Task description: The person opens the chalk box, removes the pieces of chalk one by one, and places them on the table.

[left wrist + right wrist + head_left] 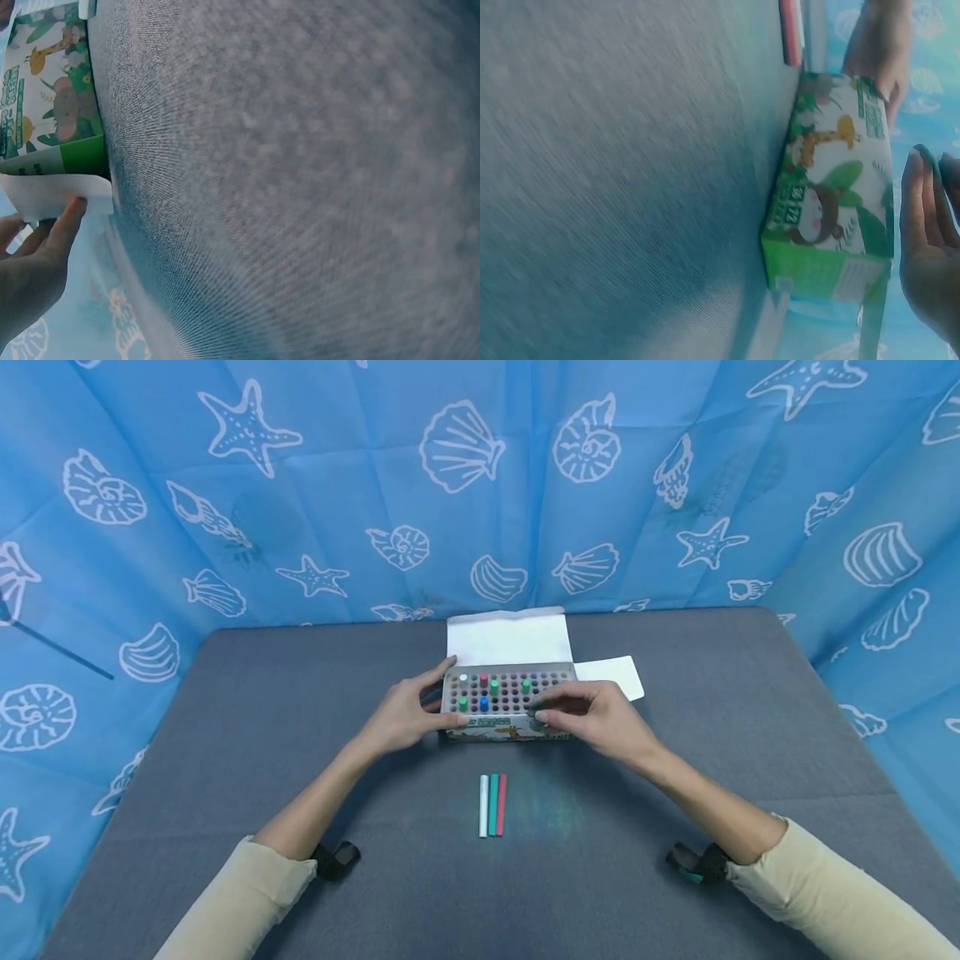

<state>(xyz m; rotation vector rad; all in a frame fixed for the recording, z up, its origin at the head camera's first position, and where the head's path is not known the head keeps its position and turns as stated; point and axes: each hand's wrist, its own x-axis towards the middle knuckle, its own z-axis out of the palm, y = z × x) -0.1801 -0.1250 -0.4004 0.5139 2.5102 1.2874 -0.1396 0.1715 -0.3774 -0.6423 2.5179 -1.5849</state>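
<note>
An open box of chalk (510, 727) printed with cartoon animals stands on the grey cloth. Chalk ends in white, red, green and blue show in some of the holes of its top grid. My left hand (405, 714) grips the box's left end, thumb at the front edge and fingers behind; in the left wrist view its fingers touch a white side flap (56, 195). Over the right front of the grid, my right hand (600, 718) pinches a dark green piece of chalk (927, 156), mostly hidden by the fingers.
White, teal and red chalk sticks (502, 806) lie side by side in front of the box. The raised lid (510, 639) leans back, and a white flap (615, 675) sticks out at the right. A blue shell-print curtain (465, 510) hangs behind the table.
</note>
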